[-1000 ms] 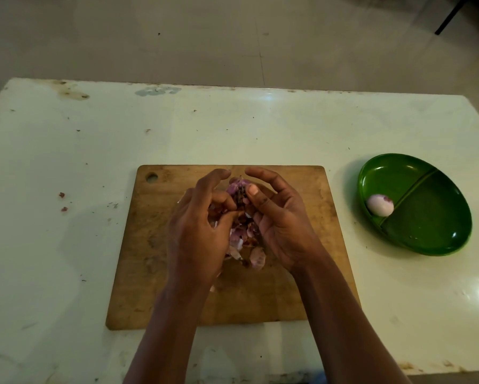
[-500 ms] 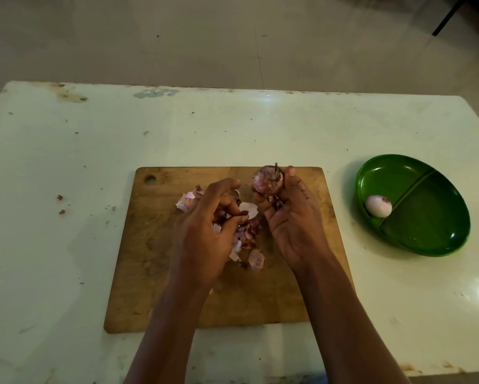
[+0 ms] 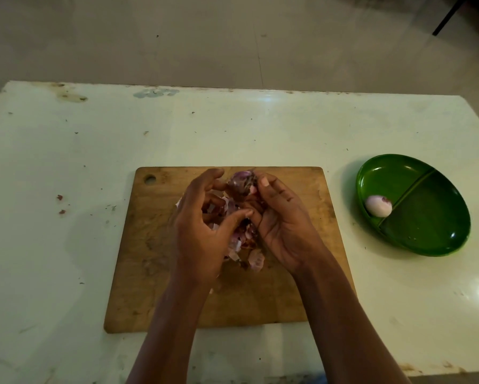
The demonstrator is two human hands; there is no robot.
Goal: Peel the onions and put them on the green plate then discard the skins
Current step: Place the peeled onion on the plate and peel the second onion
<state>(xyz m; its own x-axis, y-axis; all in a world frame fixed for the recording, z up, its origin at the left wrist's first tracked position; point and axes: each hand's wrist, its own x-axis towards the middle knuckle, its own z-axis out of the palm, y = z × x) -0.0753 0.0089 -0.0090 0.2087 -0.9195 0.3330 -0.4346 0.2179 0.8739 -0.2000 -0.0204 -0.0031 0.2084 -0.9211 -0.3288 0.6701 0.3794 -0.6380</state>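
One peeled onion [image 3: 378, 206] lies in the green plate [image 3: 426, 234] on the worktop [image 3: 66, 162]. Over the cutting board [image 3: 155, 245], your right hand [image 3: 282, 225] has its fingers clamped on a purple onion [image 3: 242, 184]; your left hand [image 3: 199, 239] curls its fingers round loose skins [image 3: 230, 205].

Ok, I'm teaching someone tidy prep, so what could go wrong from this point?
1. The right hand holds the part-peeled onion near its fingertips above the cutting board; if that grip slips, the onion may drop into the skins.
2. Loose skins clinging to it could ride along to the green plate and dirty the peeled onion there.
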